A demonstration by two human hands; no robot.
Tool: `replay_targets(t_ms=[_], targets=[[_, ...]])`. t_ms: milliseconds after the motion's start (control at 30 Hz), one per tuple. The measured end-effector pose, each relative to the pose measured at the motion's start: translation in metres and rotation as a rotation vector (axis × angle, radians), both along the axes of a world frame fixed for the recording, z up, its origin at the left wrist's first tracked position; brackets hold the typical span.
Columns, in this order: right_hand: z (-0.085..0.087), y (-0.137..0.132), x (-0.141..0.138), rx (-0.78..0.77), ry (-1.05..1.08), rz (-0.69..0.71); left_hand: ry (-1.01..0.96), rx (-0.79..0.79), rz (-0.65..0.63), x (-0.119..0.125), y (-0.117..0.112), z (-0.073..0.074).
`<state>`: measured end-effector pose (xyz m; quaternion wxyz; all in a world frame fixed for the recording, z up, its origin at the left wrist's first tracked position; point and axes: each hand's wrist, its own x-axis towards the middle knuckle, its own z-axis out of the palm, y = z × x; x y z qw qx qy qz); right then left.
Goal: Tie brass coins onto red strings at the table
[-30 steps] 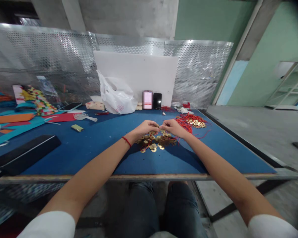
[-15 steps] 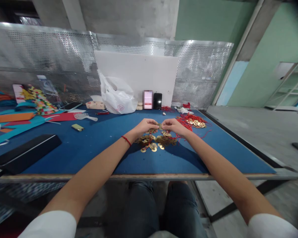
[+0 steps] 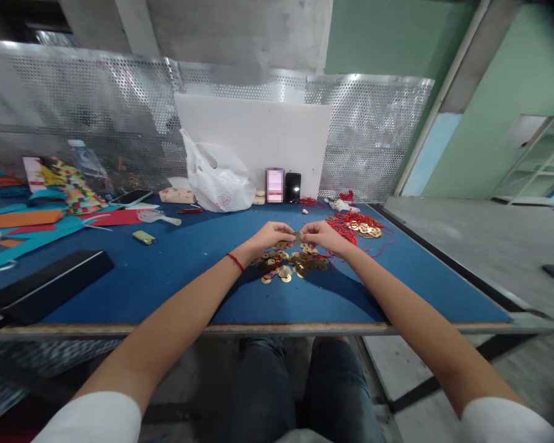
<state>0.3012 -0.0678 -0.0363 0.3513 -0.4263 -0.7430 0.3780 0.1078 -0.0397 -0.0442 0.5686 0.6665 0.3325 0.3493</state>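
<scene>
My left hand (image 3: 274,236) and my right hand (image 3: 321,236) meet fingertip to fingertip above the middle of the blue table. Between them they pinch one gold coin (image 3: 297,236), each hand closed on its own side of it. Right below lies a loose pile of gold coins (image 3: 285,271), some overlapping, with bits of red cord among them. Just past my right hand rests a bundle of red cords (image 3: 346,231) with more coins (image 3: 364,229) on top. Any thread at my fingertips is too small to make out.
A white plastic bag (image 3: 219,178) and two upright phones (image 3: 293,187) stand along the back. To the left are a black bar-shaped box (image 3: 50,286), a small greenish lighter-like object (image 3: 144,237), a white scoop-shaped object (image 3: 159,218) and coloured strips (image 3: 23,219).
Hardly anything differs. Both hands keep their pinch on the coin at the same spot, with only a slight shift of the fingers.
</scene>
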Motion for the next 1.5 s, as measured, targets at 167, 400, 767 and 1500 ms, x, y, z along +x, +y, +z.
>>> replay_targets(t_ms=[167, 400, 767, 1500], targets=[[0.000, -0.001, 0.000, 0.005, 0.006, 0.001, -0.046, -0.033, -0.016, 0.000, -0.002, 0.000], [0.000, 0.000, 0.000, 0.010, 0.022, 0.012, -0.040, -0.027, -0.016, 0.000, -0.002, 0.000], [-0.004, 0.003, -0.001, 0.048, 0.027, 0.044, 0.030, 0.060, -0.005, -0.003, 0.003, 0.001], [-0.004, 0.008, 0.006, 0.389, -0.104, -0.257, 0.045, 0.071, 0.004, -0.003, 0.004, 0.000]])
